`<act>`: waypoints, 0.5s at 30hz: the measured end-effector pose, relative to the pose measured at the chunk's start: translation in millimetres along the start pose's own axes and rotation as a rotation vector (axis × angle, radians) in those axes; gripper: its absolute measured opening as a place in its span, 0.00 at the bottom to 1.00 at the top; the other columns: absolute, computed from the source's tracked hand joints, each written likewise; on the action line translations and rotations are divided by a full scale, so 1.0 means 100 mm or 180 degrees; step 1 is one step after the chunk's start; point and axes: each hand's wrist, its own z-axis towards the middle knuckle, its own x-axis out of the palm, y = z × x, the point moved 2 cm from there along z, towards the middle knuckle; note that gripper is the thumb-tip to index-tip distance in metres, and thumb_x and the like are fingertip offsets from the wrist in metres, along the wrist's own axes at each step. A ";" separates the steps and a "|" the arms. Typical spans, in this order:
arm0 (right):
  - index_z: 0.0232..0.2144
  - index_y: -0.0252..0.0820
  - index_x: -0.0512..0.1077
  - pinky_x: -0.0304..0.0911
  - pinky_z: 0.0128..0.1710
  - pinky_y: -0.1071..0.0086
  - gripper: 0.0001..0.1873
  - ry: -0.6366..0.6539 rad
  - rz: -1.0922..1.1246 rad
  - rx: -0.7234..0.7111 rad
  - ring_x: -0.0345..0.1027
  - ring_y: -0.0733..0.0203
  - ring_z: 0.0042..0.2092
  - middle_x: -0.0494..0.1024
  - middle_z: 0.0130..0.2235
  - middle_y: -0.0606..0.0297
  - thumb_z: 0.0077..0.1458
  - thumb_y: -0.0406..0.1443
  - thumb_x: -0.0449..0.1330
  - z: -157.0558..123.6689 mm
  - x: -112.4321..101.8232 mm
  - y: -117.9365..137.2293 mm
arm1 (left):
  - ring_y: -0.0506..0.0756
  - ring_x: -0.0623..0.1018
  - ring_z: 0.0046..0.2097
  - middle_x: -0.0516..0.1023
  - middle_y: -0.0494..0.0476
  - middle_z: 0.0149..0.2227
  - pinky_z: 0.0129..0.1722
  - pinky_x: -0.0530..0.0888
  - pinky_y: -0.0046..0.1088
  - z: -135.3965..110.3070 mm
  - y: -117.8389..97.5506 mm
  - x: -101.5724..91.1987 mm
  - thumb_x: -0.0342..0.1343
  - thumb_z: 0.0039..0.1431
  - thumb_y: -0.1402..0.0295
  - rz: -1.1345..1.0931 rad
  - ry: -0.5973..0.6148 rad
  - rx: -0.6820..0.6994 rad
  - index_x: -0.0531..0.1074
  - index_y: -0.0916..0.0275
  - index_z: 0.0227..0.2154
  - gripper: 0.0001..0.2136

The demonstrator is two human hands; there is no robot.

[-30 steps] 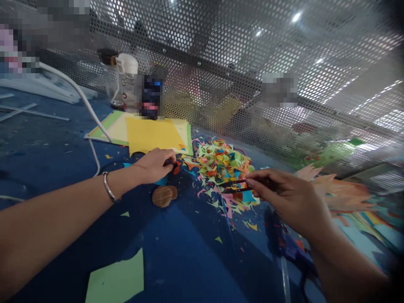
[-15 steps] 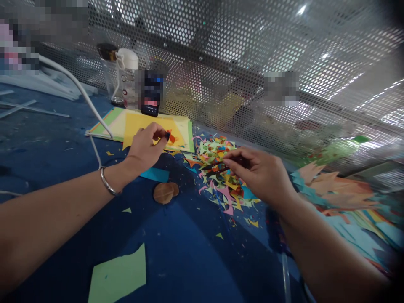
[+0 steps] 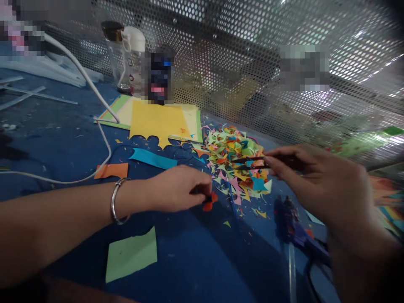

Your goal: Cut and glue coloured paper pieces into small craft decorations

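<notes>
My left hand (image 3: 184, 189) pinches a small orange paper piece (image 3: 208, 204) with a dark bit at the fingertips, low over the blue table. In my right hand (image 3: 318, 181) is a pair of dark tweezers (image 3: 251, 163), with its tips pointing left and slightly apart. Those tips are over a heap of colourful paper scraps (image 3: 225, 147). Left of my left hand lie a blue paper strip (image 3: 154, 158) and an orange paper piece (image 3: 112, 170). A pale green paper sheet (image 3: 132, 254) rests below my left forearm.
A purple glue gun (image 3: 303, 240) with a clear glue stick (image 3: 292, 265) lies at the right. Yellow paper (image 3: 158, 120) tops a paper stack at the back. Behind it stand a white-lidded bottle (image 3: 135, 59) and a phone (image 3: 160, 78). A white cable (image 3: 85, 80) crosses the left.
My left hand has moved right and toward me, away from the yellow paper, with the orange piece. My right hand has moved right with the tweezers. The wooden discs are out of sight.
</notes>
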 end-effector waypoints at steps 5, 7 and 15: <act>0.37 0.47 0.80 0.64 0.29 0.68 0.17 0.0108 -0.0367 -0.0078 0.75 0.60 0.30 0.82 0.31 0.64 0.58 0.48 0.56 -0.24 -0.18 -0.05 | 0.55 0.77 0.40 0.78 0.57 0.39 0.38 0.70 0.29 -0.03 0.01 0.15 0.54 0.58 0.72 0.0507 0.0217 0.0103 0.75 0.60 0.34 0.06; 0.36 0.47 0.79 0.65 0.28 0.67 0.17 0.0116 -0.0377 0.0088 0.75 0.59 0.30 0.82 0.31 0.64 0.58 0.48 0.56 -0.30 -0.20 -0.12 | 0.55 0.77 0.41 0.77 0.58 0.40 0.39 0.70 0.29 -0.02 0.02 0.14 0.53 0.58 0.72 0.0598 0.0241 0.0083 0.75 0.60 0.35 0.06; 0.37 0.48 0.80 0.67 0.31 0.67 0.15 0.0577 -0.0011 0.0272 0.76 0.58 0.32 0.83 0.34 0.64 0.57 0.47 0.58 -0.33 -0.10 -0.31 | 0.55 0.75 0.36 0.75 0.56 0.37 0.35 0.67 0.30 -0.16 -0.13 -0.07 0.50 0.60 0.74 0.1144 0.0392 -0.0167 0.73 0.61 0.35 0.07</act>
